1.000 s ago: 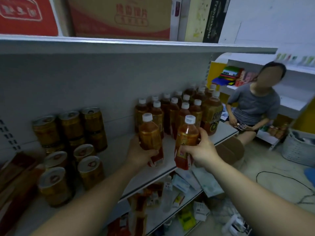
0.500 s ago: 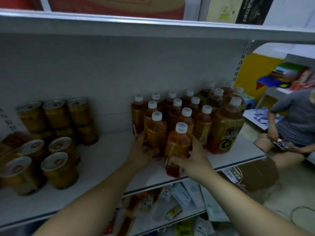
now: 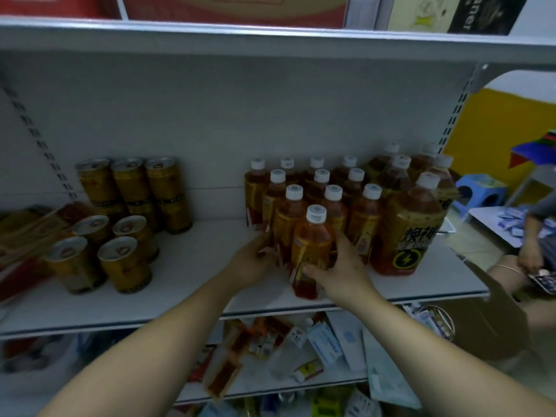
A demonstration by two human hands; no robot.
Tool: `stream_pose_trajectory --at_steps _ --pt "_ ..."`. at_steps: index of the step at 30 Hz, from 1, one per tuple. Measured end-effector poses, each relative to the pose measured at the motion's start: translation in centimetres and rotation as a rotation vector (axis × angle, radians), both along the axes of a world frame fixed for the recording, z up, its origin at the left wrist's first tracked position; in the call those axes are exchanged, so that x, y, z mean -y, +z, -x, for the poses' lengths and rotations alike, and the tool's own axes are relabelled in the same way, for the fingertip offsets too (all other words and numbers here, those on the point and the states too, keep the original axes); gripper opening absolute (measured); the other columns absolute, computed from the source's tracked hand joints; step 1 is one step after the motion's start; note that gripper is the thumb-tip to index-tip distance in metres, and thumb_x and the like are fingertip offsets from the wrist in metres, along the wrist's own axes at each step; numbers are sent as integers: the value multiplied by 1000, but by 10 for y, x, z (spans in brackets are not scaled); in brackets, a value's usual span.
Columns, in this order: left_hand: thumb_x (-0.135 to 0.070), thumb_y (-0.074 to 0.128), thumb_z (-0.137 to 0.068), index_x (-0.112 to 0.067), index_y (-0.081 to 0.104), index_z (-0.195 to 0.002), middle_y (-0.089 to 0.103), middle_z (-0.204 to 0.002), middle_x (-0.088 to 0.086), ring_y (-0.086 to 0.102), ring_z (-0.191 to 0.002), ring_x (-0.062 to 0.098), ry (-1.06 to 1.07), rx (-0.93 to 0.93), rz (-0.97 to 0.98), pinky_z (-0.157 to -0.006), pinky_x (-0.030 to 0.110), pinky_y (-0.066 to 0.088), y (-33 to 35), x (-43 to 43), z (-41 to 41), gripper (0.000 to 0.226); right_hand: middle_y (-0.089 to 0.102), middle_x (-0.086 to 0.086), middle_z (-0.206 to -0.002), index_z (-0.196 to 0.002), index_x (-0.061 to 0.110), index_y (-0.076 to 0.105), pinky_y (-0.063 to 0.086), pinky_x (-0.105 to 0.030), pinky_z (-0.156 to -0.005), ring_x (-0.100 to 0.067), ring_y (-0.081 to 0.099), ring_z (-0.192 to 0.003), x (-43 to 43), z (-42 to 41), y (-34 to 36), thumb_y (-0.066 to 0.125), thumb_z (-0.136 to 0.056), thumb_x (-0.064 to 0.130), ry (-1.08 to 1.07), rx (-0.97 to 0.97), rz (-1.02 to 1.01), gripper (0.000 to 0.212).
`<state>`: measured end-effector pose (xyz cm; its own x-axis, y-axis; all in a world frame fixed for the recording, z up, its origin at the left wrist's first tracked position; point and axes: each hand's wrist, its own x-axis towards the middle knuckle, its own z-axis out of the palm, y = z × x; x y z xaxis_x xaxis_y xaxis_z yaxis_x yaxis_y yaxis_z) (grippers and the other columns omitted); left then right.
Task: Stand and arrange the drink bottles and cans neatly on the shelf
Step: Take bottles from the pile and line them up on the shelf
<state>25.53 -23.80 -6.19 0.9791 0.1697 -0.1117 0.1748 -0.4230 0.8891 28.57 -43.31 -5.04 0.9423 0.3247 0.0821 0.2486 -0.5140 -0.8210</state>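
Note:
Several amber tea bottles with white caps stand in rows on the white shelf (image 3: 192, 284). My right hand (image 3: 340, 273) grips the front bottle (image 3: 311, 245), which stands upright near the shelf's front edge. My left hand (image 3: 251, 264) holds the lower part of the bottle just behind it (image 3: 287, 221), in the group's left column. A larger bottle (image 3: 410, 233) with a black lightning label stands at the right. Several gold cans (image 3: 123, 263) stand at the left, some stacked in two layers at the back (image 3: 132, 182).
Red and brown packets (image 3: 27, 233) lie at the shelf's far left. The shelf below holds jumbled boxes and tubes (image 3: 304, 347). Cartons (image 3: 234, 7) sit on the top shelf. A seated person (image 3: 538, 257) and a blue stool (image 3: 478, 194) are at the right.
Both bottles, held in the air a second ago, now stand on the shelf against the group. The view has dropped and closed in on the shelf.

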Motion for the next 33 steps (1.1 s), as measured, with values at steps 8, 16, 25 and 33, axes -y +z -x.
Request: stream_pose_trajectory --at_steps 8,16,25,33 --pt "-7 75 -77 -33 20 -140 46 -119 -24 50 -100 -19 -119 56 78 -79 6 45 -13 24 42 87 32 7 -146 -146 35 32 35 -30 -106 -12 34 -133 -16 7 0 78 -78 32 96 2 -39 82" --pt "-23 76 -78 -28 29 -141 51 -116 -16 53 -109 6 78 117 -81 -85 19 41 -14 36 37 79 40 14 -134 -145 31 33 30 -23 -101 -5 36 -126 -19 2 22 79 -77 29 142 126 7 82" --pt "-21 79 -75 -25 24 -141 48 -122 -11 49 -117 11 40 70 -9 -89 21 40 -9 38 27 85 46 -9 -138 -136 20 48 34 -42 -105 -31 39 -128 -14 -62 91 57 -88 52 13 503 288 59" --pt "-40 46 -97 -27 45 -128 51 -133 6 53 -112 23 328 110 35 -99 45 46 25 -12 -8 33 19 -8 -159 -148 37 22 26 -54 -106 -37 19 -142 -7 -110 91 19 -86 75 13 345 818 73"
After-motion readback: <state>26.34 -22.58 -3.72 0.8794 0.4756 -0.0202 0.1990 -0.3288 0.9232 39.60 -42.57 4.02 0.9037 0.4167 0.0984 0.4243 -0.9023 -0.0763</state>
